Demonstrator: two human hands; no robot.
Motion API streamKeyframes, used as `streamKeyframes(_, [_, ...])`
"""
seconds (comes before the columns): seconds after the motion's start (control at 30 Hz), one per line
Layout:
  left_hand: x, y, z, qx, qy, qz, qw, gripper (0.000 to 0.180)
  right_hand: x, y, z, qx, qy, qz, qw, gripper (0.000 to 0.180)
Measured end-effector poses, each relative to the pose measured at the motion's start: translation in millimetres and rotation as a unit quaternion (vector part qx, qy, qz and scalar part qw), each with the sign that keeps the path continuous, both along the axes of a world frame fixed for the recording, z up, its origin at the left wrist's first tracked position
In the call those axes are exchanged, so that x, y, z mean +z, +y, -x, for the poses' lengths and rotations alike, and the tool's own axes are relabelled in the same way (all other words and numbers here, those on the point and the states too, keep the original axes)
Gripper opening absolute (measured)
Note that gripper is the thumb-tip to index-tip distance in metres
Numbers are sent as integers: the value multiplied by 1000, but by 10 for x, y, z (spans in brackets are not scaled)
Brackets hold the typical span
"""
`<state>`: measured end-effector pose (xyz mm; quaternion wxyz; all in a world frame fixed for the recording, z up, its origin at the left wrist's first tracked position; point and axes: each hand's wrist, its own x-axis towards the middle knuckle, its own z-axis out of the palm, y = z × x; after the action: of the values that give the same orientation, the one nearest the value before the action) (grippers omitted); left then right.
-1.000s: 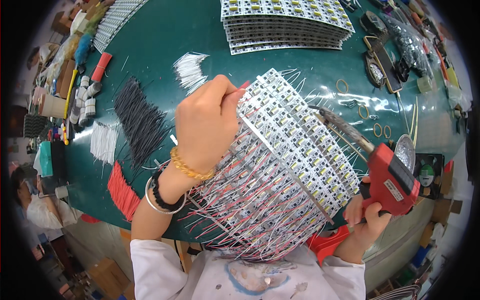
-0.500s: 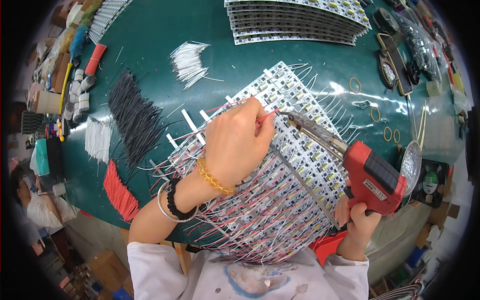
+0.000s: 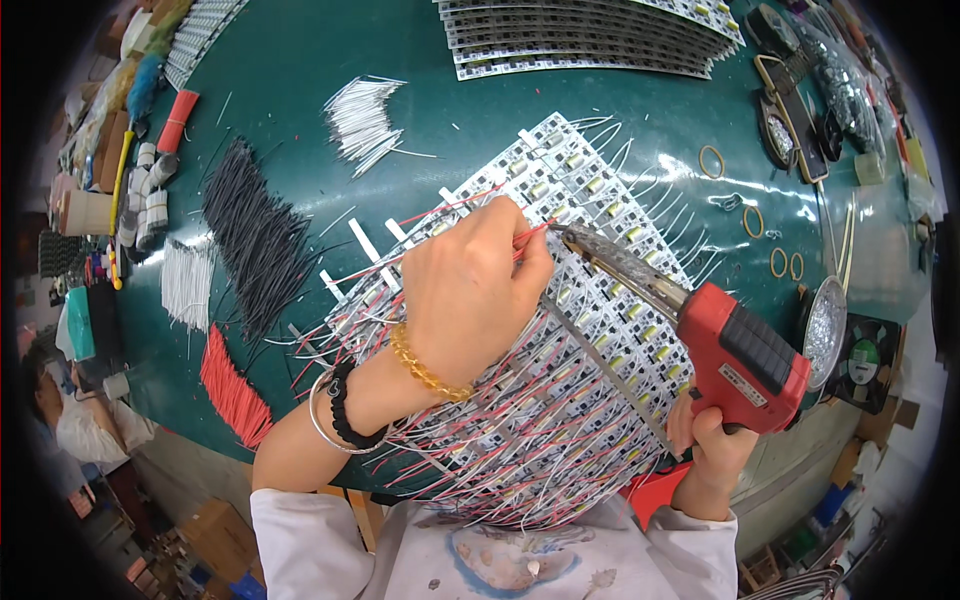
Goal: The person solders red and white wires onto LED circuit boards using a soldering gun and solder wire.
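A panel of white circuit boards [image 3: 655, 345] lies under my hands, with many red and white wires along its near and left parts. My left hand [image 3: 475, 280] is closed over the panel, pinching a few red wires [image 3: 532, 236] whose ends stick out past the thumb and forefinger. To the right, my right hand [image 3: 710, 440] grips the handle of a red and black soldering gun [image 3: 745, 365]. The gun's dark tip points left, close to the red wire ends; whether it touches them I cannot tell. A metal strip [image 3: 610, 370] lies across the panel.
Bundles of black wires [image 3: 255, 240], red wires [image 3: 232, 390] and white wires [image 3: 362, 122] lie on the green table at left. Stacked circuit boards [image 3: 590, 40] stand at the back. Rubber bands [image 3: 752, 222] and a shiny round dish [image 3: 824, 330] are at right.
The whole scene has shifted slightly left in view. The soldering gun's tip has moved slightly left along with the panel. Both hands keep their holds.
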<state>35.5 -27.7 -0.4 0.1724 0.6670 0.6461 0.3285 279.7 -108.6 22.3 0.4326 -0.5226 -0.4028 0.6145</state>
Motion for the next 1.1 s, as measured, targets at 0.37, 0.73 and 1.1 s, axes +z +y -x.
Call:
streamKeyframes(0.37, [29, 15, 12, 4, 4, 15, 1000, 17, 36, -68, 25, 22, -39, 14, 999, 36])
streamKeyframes(0.73, [9, 17, 15, 13, -2, 18, 1000, 20, 69, -63, 37, -13, -26, -13, 999, 39])
streamKeyframes(1.1, [6, 11, 17, 2, -5, 25, 1000, 16, 34, -101, -36, -50, -19, -54, 997, 49])
